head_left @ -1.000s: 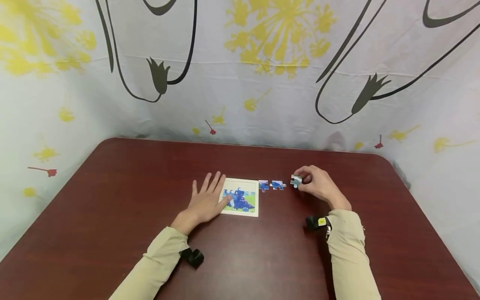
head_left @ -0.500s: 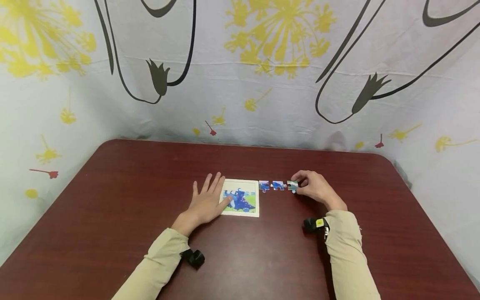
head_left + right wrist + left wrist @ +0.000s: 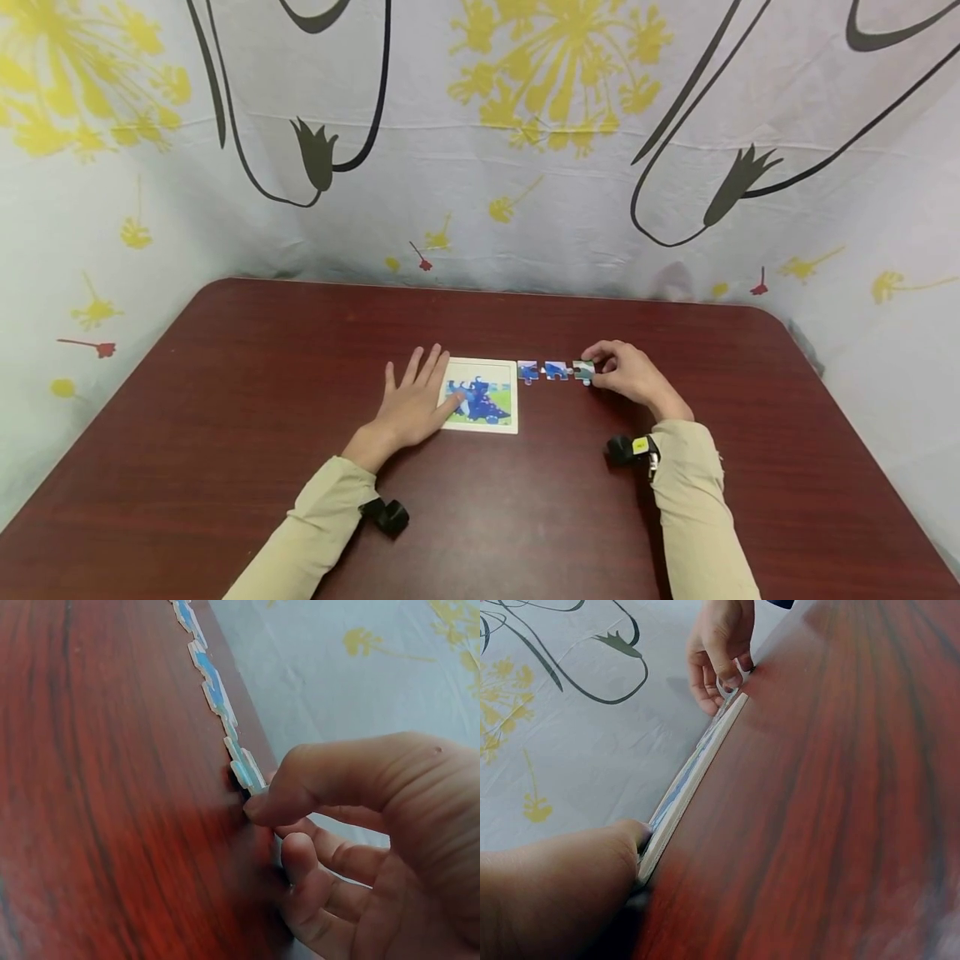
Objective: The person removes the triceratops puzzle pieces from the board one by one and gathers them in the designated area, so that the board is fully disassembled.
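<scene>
My left hand (image 3: 408, 407) lies with its fingers spread over the left edge of a small puzzle board (image 3: 514, 404), thumb resting on the blue picture. The board's upper part shows pale and bare. To its right a row of jigsaw pieces lies on the table: one piece (image 3: 528, 370) beside the board, a second piece (image 3: 555, 370) in the middle, a third (image 3: 582, 369) at the right end. My right hand (image 3: 630, 377) pinches this third piece between thumb and finger. In the right wrist view the pinched piece (image 3: 246, 766) lies low at the tabletop, close to its neighbour.
The dark red-brown table (image 3: 480, 517) has rounded far corners. Behind it hangs a pale cloth (image 3: 480, 183) printed with yellow and grey flowers. Each wrist wears a black strapped device, such as the left camera (image 3: 390, 517).
My right hand has moved left and slightly down with the jigsaw piece, bringing it to the table at the row's right end. Over the last half second it barely moves. My left hand stays put.
</scene>
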The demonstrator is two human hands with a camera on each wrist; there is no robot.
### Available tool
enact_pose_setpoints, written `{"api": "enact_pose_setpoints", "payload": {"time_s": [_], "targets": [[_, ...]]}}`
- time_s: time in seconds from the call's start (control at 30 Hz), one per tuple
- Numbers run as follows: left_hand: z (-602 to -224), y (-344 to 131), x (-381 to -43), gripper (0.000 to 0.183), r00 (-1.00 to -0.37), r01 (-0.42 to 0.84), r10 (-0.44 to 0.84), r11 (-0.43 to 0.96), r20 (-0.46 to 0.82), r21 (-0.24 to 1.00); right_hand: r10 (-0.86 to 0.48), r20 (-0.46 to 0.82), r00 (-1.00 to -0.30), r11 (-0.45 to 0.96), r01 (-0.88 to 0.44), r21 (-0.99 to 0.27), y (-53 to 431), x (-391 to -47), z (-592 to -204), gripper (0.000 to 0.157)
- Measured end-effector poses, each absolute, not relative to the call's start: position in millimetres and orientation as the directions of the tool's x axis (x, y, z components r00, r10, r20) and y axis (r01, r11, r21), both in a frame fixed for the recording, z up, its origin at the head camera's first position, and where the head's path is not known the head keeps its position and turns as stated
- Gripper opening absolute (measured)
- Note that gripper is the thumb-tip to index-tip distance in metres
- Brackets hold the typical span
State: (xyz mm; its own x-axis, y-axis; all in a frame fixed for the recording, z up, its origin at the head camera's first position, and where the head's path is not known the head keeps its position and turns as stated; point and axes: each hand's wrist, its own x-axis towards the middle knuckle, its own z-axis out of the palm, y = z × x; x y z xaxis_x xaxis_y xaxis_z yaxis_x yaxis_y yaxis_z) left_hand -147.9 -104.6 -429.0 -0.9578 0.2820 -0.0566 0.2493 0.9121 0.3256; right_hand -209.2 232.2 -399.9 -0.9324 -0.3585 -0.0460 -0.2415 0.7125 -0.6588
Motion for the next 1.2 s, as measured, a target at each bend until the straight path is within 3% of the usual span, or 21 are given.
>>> {"api": "enact_pose_setpoints", "payload": {"time_s": [0.3,0.53,0.7,0.77,0.87,1.0,1.1,1.2], "targets": [[-430.3,-104.8,-148.9,0.075,-0.96,0.246,0.276,0.914,-0.05,0.323,-0.369,0.005,-0.929,0.678,-0.273,-0.683,238.1,-207.7,-390.2,0.032],[-430.0,-105.8,-148.4,0.076,-0.958,0.243,0.278,0.915,-0.067,0.321,-0.402,0.062,-0.914,0.667,-0.339,-0.663,212.2,-201.9,-369.2,0.008],[-430.4,-106.1,-148.3,0.078,-0.961,0.237,0.272,0.909,-0.057,0.343,-0.517,0.077,-0.853,0.626,-0.438,-0.646,165.1,-190.2,-360.7,0.01],[-431.0,-106.3,-148.6,0.076,-0.96,0.241,0.276,0.902,-0.05,0.36,-0.581,0.042,-0.813,0.606,-0.466,-0.645,142.5,-183.2,-361.0,0.01],[-432.1,-106.9,-147.7,0.071,-0.956,0.246,0.286,0.901,-0.062,0.357,-0.651,-0.055,-0.757,0.599,-0.468,-0.65,109.7,-171.8,-365.7,0.024],[-434.8,-106.5,-147.3,0.068,-0.951,0.263,0.301,0.901,-0.062,0.344,-0.634,-0.121,-0.764,0.699,-0.499,-0.512,80.5,-161.4,-375.7,0.042],[-435.2,-106.0,-148.1,0.069,-0.95,0.271,0.308,0.899,-0.056,0.343,-0.59,-0.094,-0.802,0.768,-0.522,-0.372,71.4,-158.5,-380.7,0.04],[-434.1,-106.7,-148.2,0.069,-0.95,0.273,0.308,0.901,-0.054,0.336,-0.581,-0.065,-0.811,0.78,-0.532,-0.33,67.8,-159.0,-383.1,0.036]]}}
